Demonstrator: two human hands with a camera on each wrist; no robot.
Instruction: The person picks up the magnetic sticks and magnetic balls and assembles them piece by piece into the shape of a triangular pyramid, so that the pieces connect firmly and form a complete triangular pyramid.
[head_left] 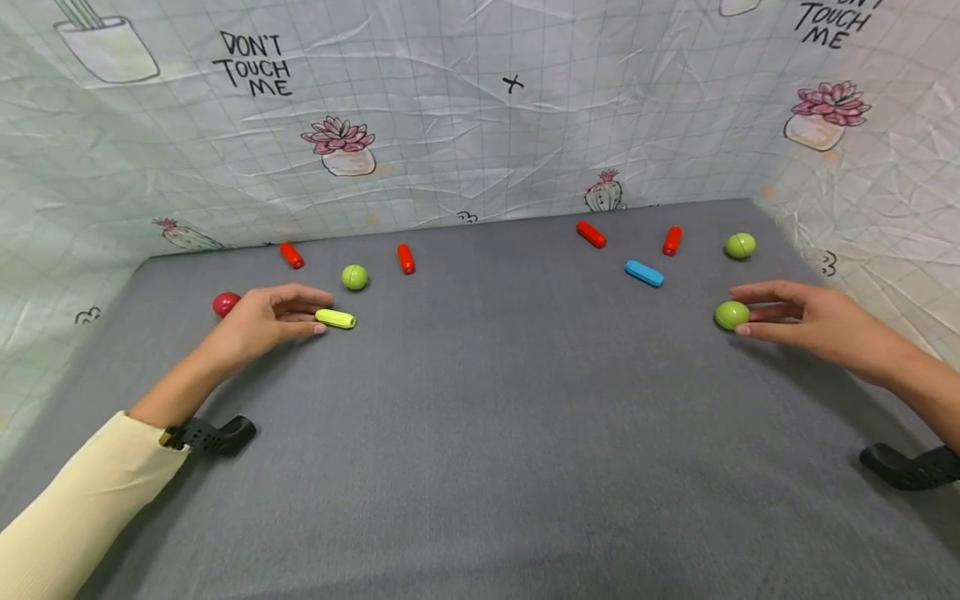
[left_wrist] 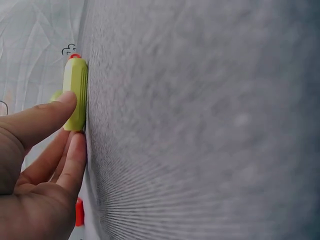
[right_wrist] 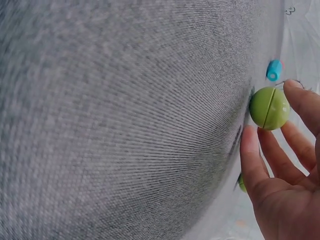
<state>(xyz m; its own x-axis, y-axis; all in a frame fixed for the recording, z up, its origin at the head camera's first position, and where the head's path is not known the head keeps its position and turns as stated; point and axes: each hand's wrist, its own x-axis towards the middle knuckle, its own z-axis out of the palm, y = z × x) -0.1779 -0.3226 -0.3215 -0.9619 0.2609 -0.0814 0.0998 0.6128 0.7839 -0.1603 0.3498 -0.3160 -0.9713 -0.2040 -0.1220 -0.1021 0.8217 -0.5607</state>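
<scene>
One yellow stick (head_left: 336, 318) within left hand (head_left: 258, 323), fingers parted wide; one green ball (head_left: 731, 316) within right hand (head_left: 828, 327), likewise wide.

A plant-printed sheet (head_left: 442, 108) backs the grey tabletop (head_left: 480, 417).

The left arm (head_left: 180, 387) extends from the lower left corner, left hand (head_left: 258, 323) angled rightward, fingers (head_left: 300, 293) parted; the right arm (head_left: 918, 383) slants from the right edge, right hand (head_left: 825, 323) pointing left, fingers likewise parted.
</scene>
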